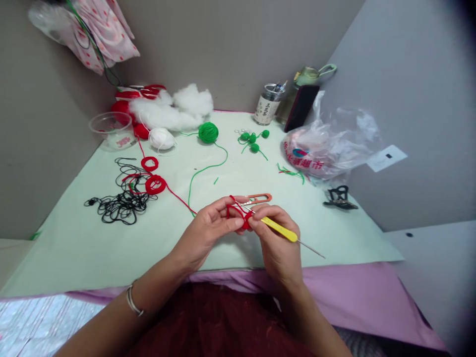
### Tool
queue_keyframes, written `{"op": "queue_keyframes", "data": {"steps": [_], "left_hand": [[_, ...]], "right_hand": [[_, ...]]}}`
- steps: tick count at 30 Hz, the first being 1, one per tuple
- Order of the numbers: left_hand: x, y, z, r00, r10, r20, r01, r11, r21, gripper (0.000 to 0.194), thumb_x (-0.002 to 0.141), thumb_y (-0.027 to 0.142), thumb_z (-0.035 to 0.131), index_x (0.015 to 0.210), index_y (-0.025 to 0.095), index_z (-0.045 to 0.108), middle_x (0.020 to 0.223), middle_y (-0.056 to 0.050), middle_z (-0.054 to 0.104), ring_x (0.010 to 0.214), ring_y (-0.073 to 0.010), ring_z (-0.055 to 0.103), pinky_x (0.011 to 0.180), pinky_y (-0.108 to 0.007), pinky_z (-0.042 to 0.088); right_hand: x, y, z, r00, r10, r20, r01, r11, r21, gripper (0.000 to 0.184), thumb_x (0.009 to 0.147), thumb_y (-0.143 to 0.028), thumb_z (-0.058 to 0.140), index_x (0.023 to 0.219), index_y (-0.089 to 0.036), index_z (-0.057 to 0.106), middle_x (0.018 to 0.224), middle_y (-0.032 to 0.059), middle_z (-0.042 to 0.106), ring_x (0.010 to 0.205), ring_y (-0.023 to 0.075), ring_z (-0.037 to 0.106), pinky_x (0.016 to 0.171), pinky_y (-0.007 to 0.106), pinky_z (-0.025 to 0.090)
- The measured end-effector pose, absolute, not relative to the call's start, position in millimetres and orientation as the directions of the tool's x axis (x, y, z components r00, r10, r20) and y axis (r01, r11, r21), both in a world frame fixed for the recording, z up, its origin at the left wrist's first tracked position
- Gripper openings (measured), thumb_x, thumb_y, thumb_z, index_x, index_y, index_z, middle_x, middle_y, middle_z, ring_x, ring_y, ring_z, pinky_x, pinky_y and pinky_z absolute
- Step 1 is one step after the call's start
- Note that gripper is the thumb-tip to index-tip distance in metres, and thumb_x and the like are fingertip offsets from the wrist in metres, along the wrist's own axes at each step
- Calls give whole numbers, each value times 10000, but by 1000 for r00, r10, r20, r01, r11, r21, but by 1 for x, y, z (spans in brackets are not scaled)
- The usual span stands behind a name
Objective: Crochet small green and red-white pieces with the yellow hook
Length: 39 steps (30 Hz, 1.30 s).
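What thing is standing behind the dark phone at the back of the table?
Behind the phone stands a bottle with a pale green lid. The phone covers much of its body, and anything else there cannot be seen.

The person wears a slim, silver-coloured metal bangle [131, 301] around the left forearm [156, 282], a little above the wrist. It is curved and smooth, and appears to be made of narrow bands lying side by side. Both forearms are bare, as are the left hand [203, 230] and the right hand [280, 245]. A dark red garment [219, 322] covers the body, its cloth showing soft folds and faint lighter streaks; its finer pattern is too dim to tell.
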<state>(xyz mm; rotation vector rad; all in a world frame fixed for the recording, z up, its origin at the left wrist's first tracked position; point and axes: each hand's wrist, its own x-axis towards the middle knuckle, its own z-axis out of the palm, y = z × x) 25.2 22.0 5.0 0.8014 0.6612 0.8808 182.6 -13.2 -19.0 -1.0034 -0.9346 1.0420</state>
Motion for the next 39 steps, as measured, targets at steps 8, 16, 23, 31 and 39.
{"op": "queue_keyframes", "data": {"steps": [8, 16, 23, 31, 39], "left_hand": [[26, 22, 6, 400, 902, -161, -191, 254, 948, 413, 776, 186, 812, 1185, 209, 756, 821, 17, 660, 805, -160, 598, 823, -295, 484], [26, 21, 2, 341, 929, -146, -252, 240, 938, 416, 810, 183, 769, 1221, 197, 713, 889, -1, 703, 882, -167, 649, 840, -275, 502], [21, 21, 0, 446, 883, -147, -380, 335, 862, 281, 885, 276, 779, 1155, 199, 792, 836, -19, 725, 750, -163, 652, 765, -299, 521], [20, 24, -2, 456, 880, -128, -395, 330, 857, 369, 791, 246, 900, 1143, 200, 802, 827, -8, 726, 743, -147, 662, 769, -286, 547], [19, 24, -1, 447, 884, -136, -364, 318, 876, 346, 842, 245, 856, 1176, 195, 780, 795, 12, 697, 745, -137, 664, 783, -274, 547]], "right_hand": [[178, -14, -17, 212, 964, 160, -165, 197, -967, 105, 833, -162, 810, 807, -252, 764, 852, -1, 748, 812, 162, 696, 765, 286, 567], [175, -16, -14, 235, 953, 194, -104, 223, -969, 113, 820, -145, 793, 781, -247, 762, 835, 9, 752, 805, 169, 693, 743, 292, 560], [181, -13, -24, 241, 959, 147, -180, 193, -964, 110, 838, -181, 818, 816, -257, 740, 861, -14, 746, 796, 149, 683, 763, 283, 555], [178, -14, -15, 262, 944, 200, -99, 233, -968, 131, 836, -133, 786, 792, -249, 745, 829, -7, 739, 777, 155, 685, 726, 283, 558], [177, -17, -11, 270, 889, 369, 136, 344, -929, 164, 870, -111, 735, 818, -266, 747, 846, 9, 738, 821, 187, 692, 773, 334, 559]]}}
